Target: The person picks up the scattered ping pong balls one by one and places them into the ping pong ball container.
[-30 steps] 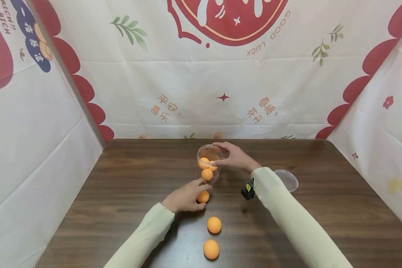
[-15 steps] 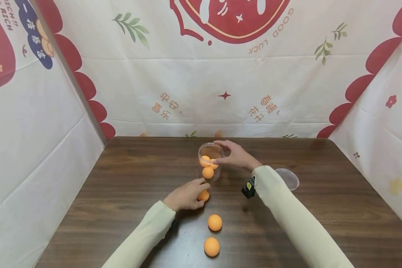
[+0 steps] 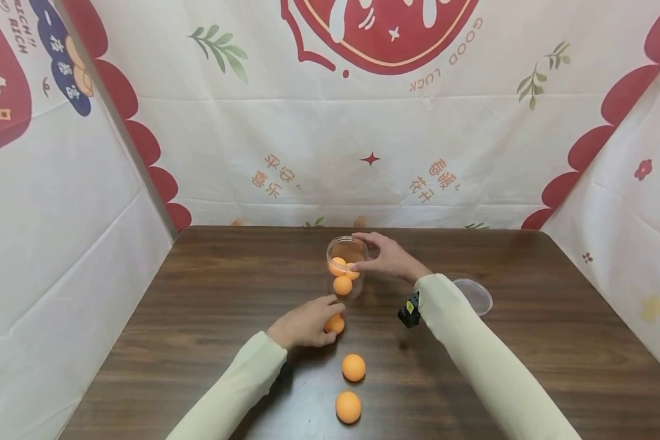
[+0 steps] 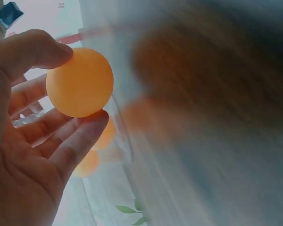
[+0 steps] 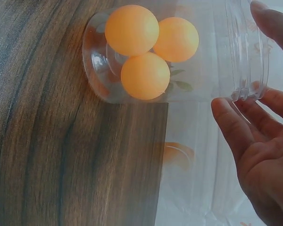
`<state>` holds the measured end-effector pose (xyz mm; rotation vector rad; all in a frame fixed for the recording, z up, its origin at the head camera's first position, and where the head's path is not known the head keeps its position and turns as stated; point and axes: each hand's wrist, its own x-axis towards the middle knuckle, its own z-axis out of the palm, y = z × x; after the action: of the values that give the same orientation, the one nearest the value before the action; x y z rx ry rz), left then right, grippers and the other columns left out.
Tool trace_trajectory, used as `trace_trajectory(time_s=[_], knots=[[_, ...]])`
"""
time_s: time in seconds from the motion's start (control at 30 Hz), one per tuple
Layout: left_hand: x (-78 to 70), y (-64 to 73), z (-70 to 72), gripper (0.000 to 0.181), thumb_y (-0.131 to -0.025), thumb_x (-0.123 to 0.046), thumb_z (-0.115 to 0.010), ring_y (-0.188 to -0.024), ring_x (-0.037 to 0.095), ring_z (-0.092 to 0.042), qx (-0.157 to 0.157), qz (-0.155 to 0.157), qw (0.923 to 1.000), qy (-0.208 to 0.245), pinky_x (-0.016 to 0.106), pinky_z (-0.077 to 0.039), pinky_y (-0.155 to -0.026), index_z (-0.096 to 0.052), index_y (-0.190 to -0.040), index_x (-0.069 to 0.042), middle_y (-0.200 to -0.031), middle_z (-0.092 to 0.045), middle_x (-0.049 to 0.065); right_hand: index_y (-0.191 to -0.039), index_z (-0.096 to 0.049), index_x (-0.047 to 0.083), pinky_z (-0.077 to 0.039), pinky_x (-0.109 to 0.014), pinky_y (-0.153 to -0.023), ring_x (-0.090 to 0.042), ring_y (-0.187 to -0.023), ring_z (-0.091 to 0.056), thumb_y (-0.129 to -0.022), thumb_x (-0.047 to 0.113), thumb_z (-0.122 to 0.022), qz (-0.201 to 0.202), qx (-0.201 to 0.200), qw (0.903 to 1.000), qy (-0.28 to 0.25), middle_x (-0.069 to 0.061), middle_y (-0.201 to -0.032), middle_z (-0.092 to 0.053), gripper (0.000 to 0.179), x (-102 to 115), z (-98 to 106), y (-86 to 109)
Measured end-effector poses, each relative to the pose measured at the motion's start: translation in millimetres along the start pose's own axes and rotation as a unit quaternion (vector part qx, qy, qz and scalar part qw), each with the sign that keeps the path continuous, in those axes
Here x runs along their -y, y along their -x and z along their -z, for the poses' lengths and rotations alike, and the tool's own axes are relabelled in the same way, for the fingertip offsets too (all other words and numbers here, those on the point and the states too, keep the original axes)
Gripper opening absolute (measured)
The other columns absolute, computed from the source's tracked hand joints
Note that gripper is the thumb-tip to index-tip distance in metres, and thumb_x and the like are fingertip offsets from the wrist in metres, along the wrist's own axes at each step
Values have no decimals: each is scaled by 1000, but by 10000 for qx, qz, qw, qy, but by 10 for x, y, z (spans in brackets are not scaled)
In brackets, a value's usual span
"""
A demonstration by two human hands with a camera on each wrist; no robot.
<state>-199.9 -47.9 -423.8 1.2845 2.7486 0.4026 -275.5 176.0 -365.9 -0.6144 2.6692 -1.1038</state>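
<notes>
My left hand (image 3: 306, 321) pinches an orange ping-pong ball (image 3: 336, 324) low over the table; whether it still touches the wood is unclear. In the left wrist view, thumb and fingertips press that ball (image 4: 80, 84) from opposite sides. Just beyond it, a clear plastic jar (image 3: 357, 288) stands upright and lidless. My right hand (image 3: 392, 258) grips the jar at its rim, thumb on one side and fingers on the other. Three orange balls (image 5: 145, 76) lie at the jar's bottom in the right wrist view.
Two more orange balls, a nearer one (image 3: 348, 407) and a farther one (image 3: 354, 368), rest on the brown wooden table (image 3: 214, 287). A clear round lid (image 3: 475, 297) lies right of the jar, beside my right sleeve. Printed cloth (image 3: 308, 128) hangs behind the table and along both sides.
My left thumb and fingers have closed in on the ball beneath them. The jar, the right hand and the other balls hold their places; the head view shifts slightly.
</notes>
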Motion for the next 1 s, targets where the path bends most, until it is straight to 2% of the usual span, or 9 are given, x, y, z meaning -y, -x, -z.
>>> trace_trajectory(time_s=[0.17, 0.47, 0.6, 0.77, 1.0], knots=[[-55, -24, 93, 27, -83, -16, -70, -78, 9, -46, -185, -124, 9997, 55, 20, -41, -69, -60, -108, -13, -96, -50, -3, -145, -40, 15, -43, -47, -101, -31, -131, -42, -79, 34, -77, -31, -54, 10000, -63, -11, -146, -41, 78, 4, 23, -12], [-81, -35, 245, 30, -82, -14, -68, -85, 10, -47, -399, -186, 9990, 38, 21, -44, -73, -61, -111, -10, -104, -53, -1, -145, -39, 12, -42, -49, -101, -32, -130, -43, -79, 35, -77, 64, -2, 10000, -9, -14, -144, -42, 79, -3, 3, -11], [-82, -44, 305, 33, -81, -11, -67, -90, 12, -48, -669, -357, 9971, 48, 24, -45, -79, -61, -112, -7, -109, -54, 0, -145, -40, 12, -42, -50, -101, -33, -129, -44, -80, 35, -76, 119, -56, 9999, 57, -14, -143, -43, 78, -19, -10, -8], [-84, -44, 390, 29, -79, -9, -66, -92, 12, -50, -1069, -515, 9929, 65, 26, -46, -81, -60, -106, -9, -106, -54, 1, -145, -39, 11, -40, -52, -102, -35, -130, -43, -81, 32, -75, 212, -33, 9997, 82, -15, -143, -43, 76, -22, -20, -5], [-90, -80, 523, 35, -77, -7, -65, -90, 12, -52, -1719, -856, 9813, 89, 25, -48, -80, -61, -112, -6, -108, -55, 3, -144, -40, 10, -39, -52, -103, -34, -130, -44, -81, 32, -76, 267, -50, 9996, 68, -14, -144, -43, 76, -23, -30, -8]])
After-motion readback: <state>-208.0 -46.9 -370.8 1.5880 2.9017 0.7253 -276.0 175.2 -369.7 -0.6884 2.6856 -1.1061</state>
